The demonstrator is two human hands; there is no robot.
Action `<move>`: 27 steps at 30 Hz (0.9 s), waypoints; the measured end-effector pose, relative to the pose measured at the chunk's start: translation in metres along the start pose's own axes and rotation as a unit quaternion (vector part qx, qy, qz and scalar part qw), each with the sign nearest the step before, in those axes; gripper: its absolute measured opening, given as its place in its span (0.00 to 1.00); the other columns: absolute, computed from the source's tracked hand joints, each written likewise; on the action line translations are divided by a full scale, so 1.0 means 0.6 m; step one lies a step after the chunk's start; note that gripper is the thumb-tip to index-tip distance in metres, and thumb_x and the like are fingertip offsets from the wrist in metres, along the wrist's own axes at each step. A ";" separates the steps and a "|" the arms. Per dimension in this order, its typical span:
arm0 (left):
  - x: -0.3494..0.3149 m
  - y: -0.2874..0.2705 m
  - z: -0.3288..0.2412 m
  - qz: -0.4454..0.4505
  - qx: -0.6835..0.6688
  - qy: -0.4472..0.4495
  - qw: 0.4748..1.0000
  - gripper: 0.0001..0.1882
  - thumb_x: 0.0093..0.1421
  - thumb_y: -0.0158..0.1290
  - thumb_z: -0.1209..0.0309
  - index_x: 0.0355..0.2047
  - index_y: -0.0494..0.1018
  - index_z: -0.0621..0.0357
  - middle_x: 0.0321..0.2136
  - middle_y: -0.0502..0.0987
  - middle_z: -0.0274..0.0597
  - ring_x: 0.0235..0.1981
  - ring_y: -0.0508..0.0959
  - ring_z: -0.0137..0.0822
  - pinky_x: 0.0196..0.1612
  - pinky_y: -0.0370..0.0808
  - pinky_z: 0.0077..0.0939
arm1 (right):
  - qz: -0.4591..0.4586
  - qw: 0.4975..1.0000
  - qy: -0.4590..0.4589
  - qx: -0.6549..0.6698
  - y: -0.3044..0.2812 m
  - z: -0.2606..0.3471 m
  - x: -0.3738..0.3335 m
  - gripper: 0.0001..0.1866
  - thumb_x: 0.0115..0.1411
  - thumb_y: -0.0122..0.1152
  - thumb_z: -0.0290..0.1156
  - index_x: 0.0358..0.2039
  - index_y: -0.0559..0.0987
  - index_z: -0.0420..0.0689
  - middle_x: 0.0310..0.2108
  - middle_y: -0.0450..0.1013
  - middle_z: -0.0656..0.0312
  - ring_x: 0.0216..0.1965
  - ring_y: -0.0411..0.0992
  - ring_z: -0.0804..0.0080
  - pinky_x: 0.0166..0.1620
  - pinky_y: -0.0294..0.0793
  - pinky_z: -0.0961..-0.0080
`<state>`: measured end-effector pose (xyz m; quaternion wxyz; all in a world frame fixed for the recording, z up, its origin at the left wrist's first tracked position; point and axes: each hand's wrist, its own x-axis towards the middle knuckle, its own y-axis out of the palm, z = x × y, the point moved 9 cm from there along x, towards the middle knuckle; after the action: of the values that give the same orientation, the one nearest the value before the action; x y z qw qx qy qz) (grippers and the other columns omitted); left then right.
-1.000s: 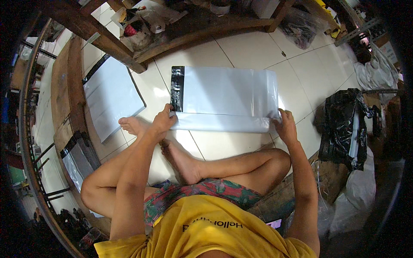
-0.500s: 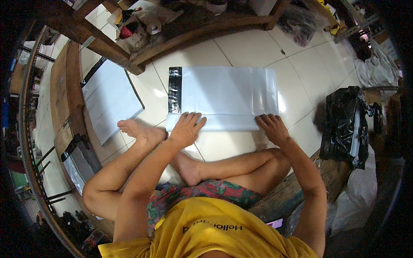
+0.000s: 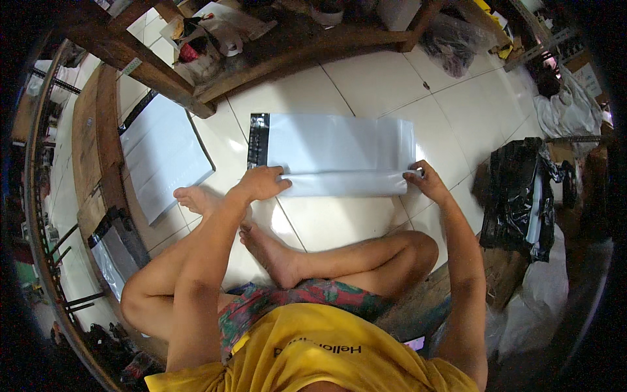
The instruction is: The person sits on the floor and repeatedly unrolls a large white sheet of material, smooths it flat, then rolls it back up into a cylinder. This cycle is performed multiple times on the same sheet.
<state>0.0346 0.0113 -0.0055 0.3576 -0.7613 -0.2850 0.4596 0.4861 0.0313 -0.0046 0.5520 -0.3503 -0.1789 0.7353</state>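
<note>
A pale grey-white plastic mailing bag [image 3: 333, 142] lies flat on the tiled floor in front of my crossed legs, with a black strip along its left end. Its near edge is turned over into a long folded band. My left hand [image 3: 264, 181] grips the left end of that band, fingers curled over it and partly hidden. At the opposite end my right hand [image 3: 428, 180] pinches the band's right corner between thumb and fingers.
To the left, more such bags [image 3: 166, 153] lie in a flat pile beside a wooden board [image 3: 98, 137]. A wooden bench frame [image 3: 294, 59] spans the far side. At the right hangs a crumpled black plastic bag [image 3: 519, 193], with a white plastic bag [image 3: 568, 111] beyond it.
My hands have gone from lying flat on the band to gripping its two ends, moving outward. The bag's far edge has come nearer to me, leaving less of its flat part showing.
</note>
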 end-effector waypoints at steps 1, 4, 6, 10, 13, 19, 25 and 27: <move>0.008 -0.013 -0.005 0.006 -0.004 -0.027 1.000 0.24 0.60 0.53 0.55 0.50 0.73 0.60 0.48 0.76 0.55 0.47 0.79 0.57 0.48 0.76 0.52 | -0.029 0.999 0.027 0.001 0.003 -0.026 -0.004 0.20 0.62 0.68 0.43 0.43 0.70 0.45 0.35 0.80 0.52 0.36 0.79 0.60 0.42 0.77 0.63; -0.009 -0.089 -0.043 -0.149 0.054 -0.063 0.985 0.24 0.59 0.55 0.58 0.50 0.73 0.61 0.49 0.75 0.54 0.50 0.76 0.54 0.52 0.73 0.49 | -0.069 0.997 0.034 -0.004 0.004 -0.021 -0.011 0.18 0.66 0.64 0.41 0.43 0.65 0.46 0.32 0.80 0.53 0.33 0.78 0.61 0.38 0.77 0.63; -0.030 -0.107 -0.076 -0.290 0.090 -0.019 0.953 0.24 0.56 0.59 0.61 0.50 0.72 0.62 0.49 0.73 0.54 0.54 0.70 0.52 0.57 0.67 0.47 | -0.044 0.995 0.079 -0.045 0.009 0.005 -0.020 0.16 0.67 0.60 0.38 0.45 0.65 0.46 0.39 0.79 0.47 0.35 0.79 0.56 0.37 0.77 0.58; -0.036 -0.048 -0.174 -0.264 0.133 0.184 0.937 0.23 0.55 0.58 0.64 0.49 0.70 0.62 0.51 0.71 0.53 0.53 0.70 0.49 0.57 0.67 0.45 | -0.106 0.964 -0.048 -0.238 0.013 0.068 -0.044 0.23 0.62 0.63 0.35 0.54 0.68 0.46 0.52 0.72 0.45 0.48 0.74 0.50 0.49 0.74 0.52; -0.010 -0.015 -0.171 -0.208 0.159 0.128 0.956 0.23 0.54 0.59 0.63 0.48 0.72 0.61 0.49 0.74 0.52 0.53 0.72 0.48 0.56 0.69 0.44 | -0.040 0.896 -0.246 -0.366 0.043 0.150 -0.083 0.29 0.56 0.66 0.33 0.58 0.69 0.46 0.56 0.68 0.49 0.57 0.67 0.48 0.58 0.68 0.52; 0.068 -0.085 -0.131 0.044 -0.028 -0.014 0.999 0.24 0.55 0.56 0.62 0.48 0.74 0.65 0.42 0.79 0.57 0.49 0.77 0.55 0.52 0.75 0.46 | 0.064 0.958 -0.109 -0.258 0.018 0.091 -0.023 0.31 0.54 0.70 0.37 0.58 0.72 0.45 0.48 0.76 0.49 0.52 0.73 0.49 0.54 0.74 0.56; 0.042 -0.074 -0.207 -0.227 0.167 0.152 0.947 0.31 0.57 0.55 0.62 0.59 0.66 0.63 0.58 0.69 0.56 0.58 0.70 0.50 0.60 0.69 0.46 | -0.103 0.986 -0.004 -0.132 -0.039 0.071 0.025 0.26 0.53 0.73 0.37 0.47 0.73 0.40 0.47 0.73 0.45 0.48 0.73 0.44 0.49 0.75 0.55; 0.063 -0.040 -0.200 -0.255 0.241 0.116 0.929 0.29 0.58 0.54 0.64 0.59 0.67 0.63 0.57 0.69 0.56 0.57 0.71 0.50 0.59 0.69 0.51 | -0.215 0.936 -0.125 -0.250 -0.038 0.137 0.007 0.27 0.53 0.73 0.36 0.48 0.72 0.40 0.50 0.71 0.45 0.50 0.71 0.44 0.51 0.74 0.56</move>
<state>0.1558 0.0202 0.0338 0.6662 -0.6015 -0.3069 0.3165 0.4428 0.0527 0.0656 0.5651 -0.3355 -0.4953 0.5682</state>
